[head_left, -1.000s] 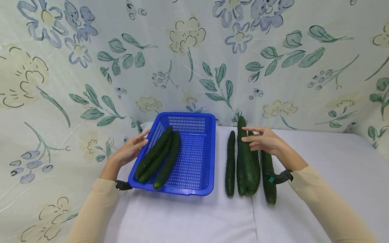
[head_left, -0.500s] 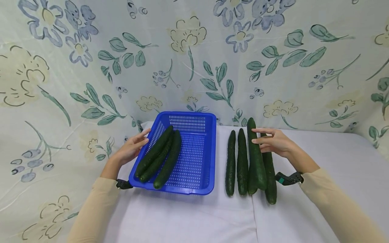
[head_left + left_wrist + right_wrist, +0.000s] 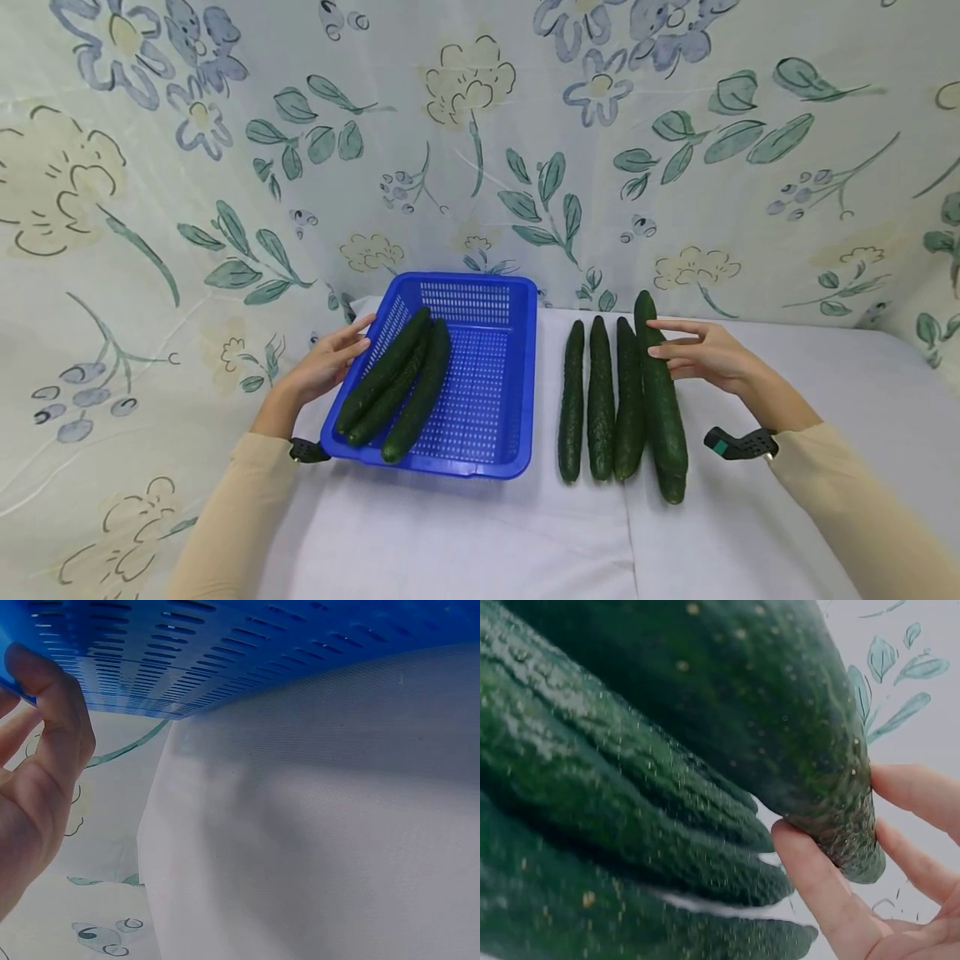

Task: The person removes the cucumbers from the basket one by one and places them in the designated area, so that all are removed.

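My left hand (image 3: 324, 367) grips the left rim of a blue plastic basket (image 3: 522, 375), fingers at its edge; the left wrist view shows this hand (image 3: 45, 757) beside the basket's slotted wall (image 3: 202, 652). Several cucumbers (image 3: 420, 392) lie together along the basket's left side. My right hand (image 3: 701, 354) pinches a cucumber (image 3: 660, 383) near its far end, thumb on one side and fingers on the other, as the right wrist view shows. This held cucumber (image 3: 780, 712) overlaps another cucumber (image 3: 672, 492) beneath it, mostly hidden.
Left of the held cucumber lie three more, side by side: a left cucumber (image 3: 572, 408), a middle cucumber (image 3: 600, 408) and a right cucumber (image 3: 627, 417). All rest on a white cloth (image 3: 480, 533). A floral curtain (image 3: 480, 167) hangs behind.
The right hand has carried its cucumber rightward across the row, from over the middle cucumbers to over the rightmost one. The left hand and basket have kept their place.
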Tool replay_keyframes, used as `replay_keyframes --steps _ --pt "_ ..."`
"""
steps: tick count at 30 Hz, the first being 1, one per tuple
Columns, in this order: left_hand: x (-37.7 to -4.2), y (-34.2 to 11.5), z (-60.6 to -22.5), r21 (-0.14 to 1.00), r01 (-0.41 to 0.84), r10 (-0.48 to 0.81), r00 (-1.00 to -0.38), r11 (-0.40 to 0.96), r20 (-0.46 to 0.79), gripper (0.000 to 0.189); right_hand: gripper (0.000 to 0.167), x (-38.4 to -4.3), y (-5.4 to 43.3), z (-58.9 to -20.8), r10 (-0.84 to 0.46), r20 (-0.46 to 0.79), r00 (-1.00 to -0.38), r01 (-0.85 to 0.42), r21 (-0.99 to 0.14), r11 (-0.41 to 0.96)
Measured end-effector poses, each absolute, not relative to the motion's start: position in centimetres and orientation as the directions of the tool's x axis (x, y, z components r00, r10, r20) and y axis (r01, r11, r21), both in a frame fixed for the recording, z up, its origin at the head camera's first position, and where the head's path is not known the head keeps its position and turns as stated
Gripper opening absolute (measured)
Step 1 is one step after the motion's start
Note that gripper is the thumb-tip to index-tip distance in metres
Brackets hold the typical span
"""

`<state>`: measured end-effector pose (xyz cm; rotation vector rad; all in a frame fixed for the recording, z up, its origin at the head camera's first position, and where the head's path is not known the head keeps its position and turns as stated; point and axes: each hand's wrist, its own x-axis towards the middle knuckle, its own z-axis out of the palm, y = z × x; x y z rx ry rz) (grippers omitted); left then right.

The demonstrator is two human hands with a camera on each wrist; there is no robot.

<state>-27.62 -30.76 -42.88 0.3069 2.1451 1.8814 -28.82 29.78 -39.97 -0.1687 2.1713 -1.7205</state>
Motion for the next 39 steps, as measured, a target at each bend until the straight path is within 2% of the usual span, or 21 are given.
replay_keyframes --steps 13,39 --pt "-27.6 -30.8 -42.5 0.987 -0.025 0.311 -0.948 0.157 -0.073 0.057 0.062 -28.3 32.4 -40.9 -0.297 -0.176 -0.939 0.086 -0.952 0.294" --pt "-27.7 -30.9 -43.0 0.985 -0.008 0.305 -0.950 0.175 -0.062 0.056 0.060 -28.2 35.9 -43.6 -0.258 -0.206 -0.944 0.105 -0.929 0.355"
